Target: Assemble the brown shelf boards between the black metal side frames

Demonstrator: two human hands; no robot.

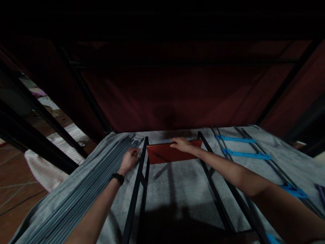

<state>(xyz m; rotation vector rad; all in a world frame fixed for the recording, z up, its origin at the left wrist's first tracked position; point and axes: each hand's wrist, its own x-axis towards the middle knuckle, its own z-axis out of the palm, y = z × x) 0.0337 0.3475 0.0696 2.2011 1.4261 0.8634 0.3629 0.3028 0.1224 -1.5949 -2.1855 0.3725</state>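
Dark red backdrop (pixel 165 98) behind, grey blanket (pixel 182 183) below, and on it a black frame (pixel 135 189). Rods (pixel 88 186) lie bundled to its left. Now the orange board (pixel 162 154), spanning the frame's two rails at the far end! Blue brackets (pixel 247 155) off to the right. Right hand (pixel 183 145) bends over the board's top edge; pinching or just resting, can't tell. Left hand (pixel 129 161) is blurred, fingers curled, beside the left rail, its grip unclear. Danger here? Soft blanket could let the frame rock, and a lopsided one-handed push might tilt the board.
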